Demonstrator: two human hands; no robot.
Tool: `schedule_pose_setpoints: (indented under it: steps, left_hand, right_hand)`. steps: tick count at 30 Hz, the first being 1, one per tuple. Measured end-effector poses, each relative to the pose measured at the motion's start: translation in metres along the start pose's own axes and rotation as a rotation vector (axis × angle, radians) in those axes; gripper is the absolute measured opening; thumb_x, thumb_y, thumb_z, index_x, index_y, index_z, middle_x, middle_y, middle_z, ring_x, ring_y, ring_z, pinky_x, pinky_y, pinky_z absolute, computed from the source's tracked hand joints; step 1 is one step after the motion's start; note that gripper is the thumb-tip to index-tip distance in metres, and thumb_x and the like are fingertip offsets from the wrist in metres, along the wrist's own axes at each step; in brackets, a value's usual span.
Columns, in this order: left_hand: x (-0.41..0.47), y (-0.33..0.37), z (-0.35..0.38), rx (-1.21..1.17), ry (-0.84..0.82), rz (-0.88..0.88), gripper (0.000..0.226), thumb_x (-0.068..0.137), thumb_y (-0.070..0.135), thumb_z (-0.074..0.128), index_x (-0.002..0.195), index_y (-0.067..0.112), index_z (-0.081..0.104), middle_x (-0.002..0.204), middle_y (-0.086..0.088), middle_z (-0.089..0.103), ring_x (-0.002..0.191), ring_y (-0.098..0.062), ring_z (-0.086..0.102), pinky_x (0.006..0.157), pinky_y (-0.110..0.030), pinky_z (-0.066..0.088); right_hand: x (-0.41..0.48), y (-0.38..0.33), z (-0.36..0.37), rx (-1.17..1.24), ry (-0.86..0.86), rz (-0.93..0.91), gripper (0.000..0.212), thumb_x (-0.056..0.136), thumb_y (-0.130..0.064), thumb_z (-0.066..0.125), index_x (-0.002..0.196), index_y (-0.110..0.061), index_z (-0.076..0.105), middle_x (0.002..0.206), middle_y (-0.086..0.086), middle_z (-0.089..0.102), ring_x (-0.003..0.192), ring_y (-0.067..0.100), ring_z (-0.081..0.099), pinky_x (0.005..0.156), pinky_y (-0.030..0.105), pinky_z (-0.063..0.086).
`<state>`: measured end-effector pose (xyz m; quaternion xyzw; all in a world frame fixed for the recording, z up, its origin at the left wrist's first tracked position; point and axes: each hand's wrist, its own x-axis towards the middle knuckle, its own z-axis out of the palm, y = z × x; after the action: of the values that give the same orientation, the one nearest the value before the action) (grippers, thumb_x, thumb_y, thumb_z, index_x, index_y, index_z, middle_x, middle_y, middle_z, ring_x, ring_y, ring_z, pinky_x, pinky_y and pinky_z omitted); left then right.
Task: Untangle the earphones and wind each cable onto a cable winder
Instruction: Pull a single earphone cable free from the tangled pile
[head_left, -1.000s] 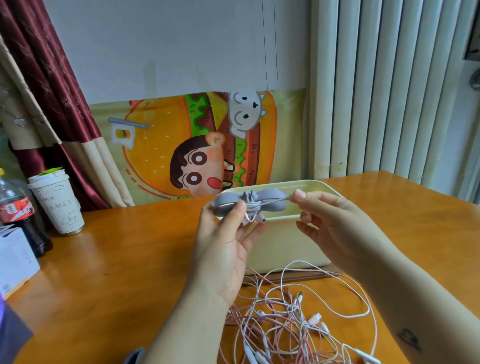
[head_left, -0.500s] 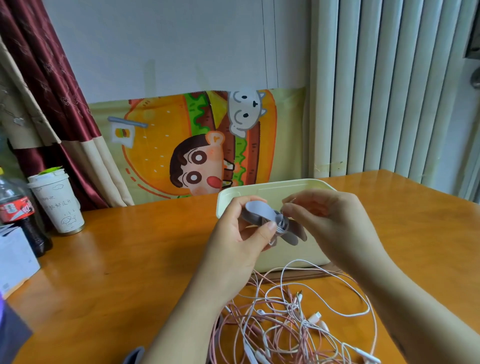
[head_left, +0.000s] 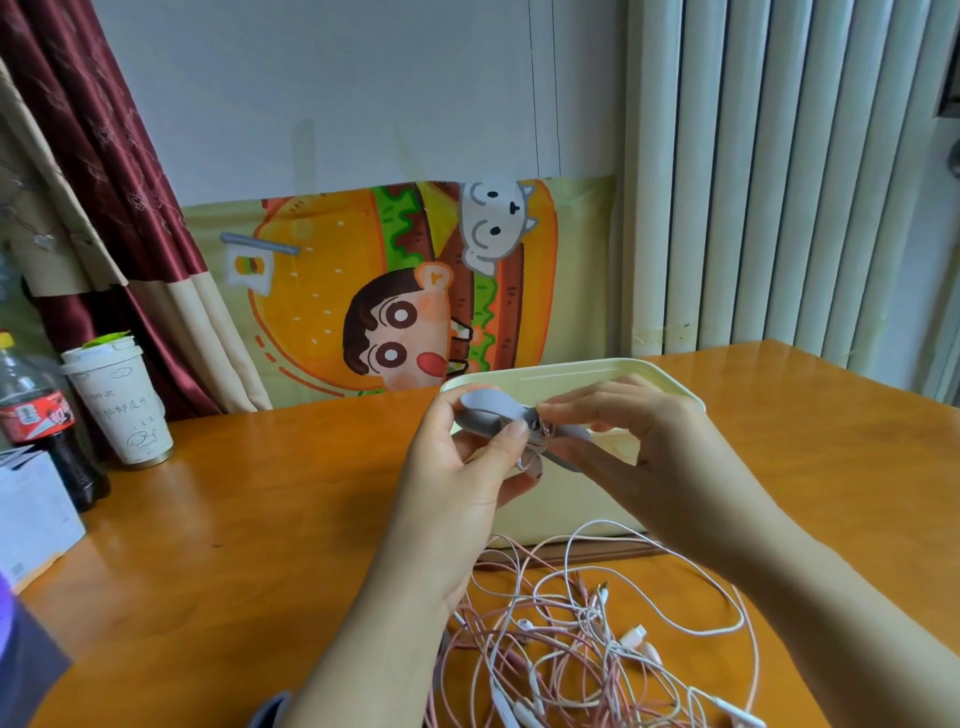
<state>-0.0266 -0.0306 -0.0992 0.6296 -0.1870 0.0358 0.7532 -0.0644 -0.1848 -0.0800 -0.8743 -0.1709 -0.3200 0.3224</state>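
The cable winder (head_left: 491, 413), a grey bow-shaped piece with white earphone cable wrapped round its waist, sits in both my hands, raised above the near wall of the cream box (head_left: 571, 371). My left hand (head_left: 462, 483) grips the winder's left wing, thumb pressed on its front face and fingers behind. My right hand (head_left: 639, 452) is closed around the winder's middle and right wing, fingertips pinched at the wrapped cable, hiding most of that wing. A short loop of white cable hangs just beneath the winder, between my hands. In front of the box, nearer to me, the tangle of earphones (head_left: 587, 639) lies on the wooden surface (head_left: 249, 519), pink and white cables crossing one another, plugs and earbuds scattered through it. Well to the left of the box stand a white paper cup (head_left: 122, 405) and, beside it, a cola bottle (head_left: 36, 415). Behind the box a cartoon burger poster (head_left: 395, 291) leans against the wall.
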Motion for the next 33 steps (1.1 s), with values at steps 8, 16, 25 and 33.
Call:
schedule_pose_setpoints:
  steps: [8,16,25,33]
  left_hand:
    - [-0.004,0.004,0.001,0.145,0.002,0.118,0.029,0.088,0.02,0.069,0.112,0.031,0.057,0.114,0.0,0.068,0.107,-0.022,0.065,0.091,-0.049,0.055]
    - [-0.008,0.014,0.004,0.114,-0.02,0.218,0.028,0.089,0.016,0.066,0.113,0.027,0.057,0.115,-0.005,0.066,0.099,-0.02,0.069,0.087,-0.046,0.057]
    - [-0.014,0.026,0.009,0.037,-0.078,0.341,0.032,0.077,0.024,0.065,0.107,0.026,0.057,0.11,-0.004,0.068,0.097,-0.016,0.07,0.077,-0.028,0.057]
    - [-0.012,0.026,0.004,0.075,-0.087,0.405,0.027,0.081,0.02,0.067,0.095,0.042,0.061,0.104,0.005,0.069,0.096,-0.014,0.069,0.079,-0.03,0.056]
  right_hand:
    - [0.001,0.0,-0.002,0.223,0.01,0.082,0.034,0.077,-0.05,0.056,0.095,-0.028,0.075,0.095,-0.019,0.071,0.1,0.001,0.061,0.085,0.028,0.053]
    - [0.0,-0.012,-0.001,0.495,0.12,0.147,0.023,0.069,-0.036,0.069,0.09,-0.028,0.074,0.09,-0.016,0.074,0.093,0.0,0.067,0.09,0.026,0.053]
    - [-0.003,-0.024,-0.001,0.689,0.232,0.199,0.023,0.069,-0.03,0.07,0.09,-0.025,0.076,0.093,-0.009,0.075,0.095,0.006,0.068,0.088,0.026,0.053]
    - [-0.002,-0.026,-0.008,0.653,0.171,0.198,0.024,0.067,-0.029,0.073,0.09,-0.023,0.075,0.09,-0.006,0.075,0.089,0.011,0.071,0.084,0.029,0.055]
